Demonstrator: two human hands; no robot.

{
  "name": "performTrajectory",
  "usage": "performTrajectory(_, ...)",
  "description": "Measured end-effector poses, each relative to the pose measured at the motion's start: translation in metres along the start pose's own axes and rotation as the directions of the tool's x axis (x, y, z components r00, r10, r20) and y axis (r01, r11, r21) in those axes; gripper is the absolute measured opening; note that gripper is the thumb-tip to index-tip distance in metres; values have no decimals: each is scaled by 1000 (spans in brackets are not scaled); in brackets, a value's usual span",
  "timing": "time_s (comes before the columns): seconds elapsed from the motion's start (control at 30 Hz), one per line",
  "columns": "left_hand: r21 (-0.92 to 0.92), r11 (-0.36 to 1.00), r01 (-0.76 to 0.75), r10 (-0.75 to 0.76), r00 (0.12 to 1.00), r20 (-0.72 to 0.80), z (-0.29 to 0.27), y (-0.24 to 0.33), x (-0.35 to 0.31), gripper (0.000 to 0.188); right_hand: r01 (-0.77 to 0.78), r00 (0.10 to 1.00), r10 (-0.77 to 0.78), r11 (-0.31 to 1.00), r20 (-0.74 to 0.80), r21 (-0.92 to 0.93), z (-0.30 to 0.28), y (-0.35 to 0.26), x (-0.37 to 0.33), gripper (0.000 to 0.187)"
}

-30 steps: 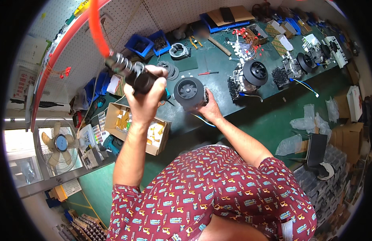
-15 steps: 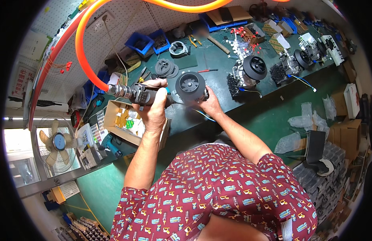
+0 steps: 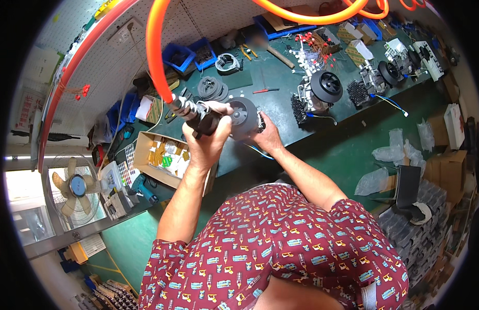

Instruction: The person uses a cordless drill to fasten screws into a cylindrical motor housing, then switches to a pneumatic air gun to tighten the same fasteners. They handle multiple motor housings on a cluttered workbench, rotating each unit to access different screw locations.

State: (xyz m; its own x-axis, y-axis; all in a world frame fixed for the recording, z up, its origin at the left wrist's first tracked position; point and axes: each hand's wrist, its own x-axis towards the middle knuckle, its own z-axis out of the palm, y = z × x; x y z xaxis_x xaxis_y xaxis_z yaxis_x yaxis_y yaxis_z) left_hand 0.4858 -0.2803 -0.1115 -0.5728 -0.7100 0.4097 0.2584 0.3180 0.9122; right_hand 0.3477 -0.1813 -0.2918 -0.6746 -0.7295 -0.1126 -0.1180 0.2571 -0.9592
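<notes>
Motor (image 3: 244, 118) sits at the near edge of the green counter (image 3: 280, 111), right in front of you, a round dark-grey housing with its face turned up toward you. Your right hand (image 3: 268, 138) cups it from the right side and underneath, fingers clenched against its rim, so the motor is gripped and partly lifted off the counter; how much of it rests on the surface you cannot tell. Your left hand (image 3: 208, 142) is wrapped tight around a black air tool (image 3: 198, 118), fingers closed on its body, and the tool's nose presses against the left side of the motor. An orange hose (image 3: 155, 51) runs up from the back of the tool and arcs overhead.

Just left of your left arm, below the counter edge, an open cardboard box (image 3: 162, 163) holds small yellow and green packets. Farther back on the counter lie a stack of black rings (image 3: 212, 89), a second motor (image 3: 322, 90) with a finned part beside it, and a third (image 3: 386, 75) to the right. Blue bins (image 3: 190, 54) line the pegboard wall. A fan (image 3: 74, 188) stands low at your left.
</notes>
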Motion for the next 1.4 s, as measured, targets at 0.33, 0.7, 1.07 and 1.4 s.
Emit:
performTrajectory(0.33, -179, 983, 40, -55, 995, -80, 6, -11, -3, 22, 14, 1000, -11, 995, -28, 98, -12, -32, -9, 61)
performTrajectory(0.7, -98, 995, -13, 9, 999, -39, 8, -14, -1, 18, -17, 1000, 16, 990, 10, 142, -13, -29, -5, 63)
performTrajectory(1.07, 1, 999, 50, -50, 998, -28, 19, 23, -1, 21, 6, 996, -30, 965, 89, 263, -15, -29, -5, 78)
performTrajectory(1.4, -74, 986, -151, 153, 988, 17, 60, 13, 10, 26, 99, 995, -96, 984, -30, 148, -4, 0, -2, 80)
